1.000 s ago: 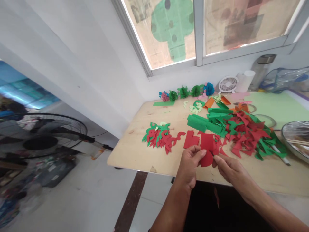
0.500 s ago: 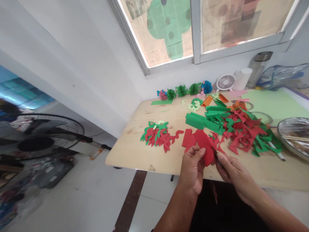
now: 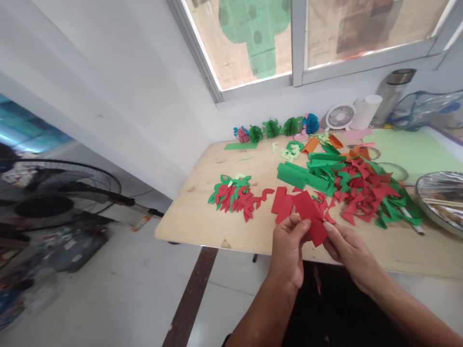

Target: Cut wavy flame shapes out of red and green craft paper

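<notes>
My left hand is closed on a red paper piece, its thumb pressing on the lower left part. The piece slants upward to the left above the table's front edge. My right hand is closed at the paper's right edge, thumb and fingertips against it. Whether that hand also holds the dark cutting tool seen earlier is hidden. Just behind the held piece lie red paper rectangles. Further left rests a pile of red and green leaf-shaped cutouts.
Red scraps and folded green paper strips cover the table's middle and right. A foil-covered bowl stands at right. Paper honeycomb balls, a small white fan and a bottle line the wall. A floor fan stands left.
The red paper has turned to show a flatter face. My right hand has come up against its edge, and the dark tool in it is out of sight. The view has shifted slightly.
</notes>
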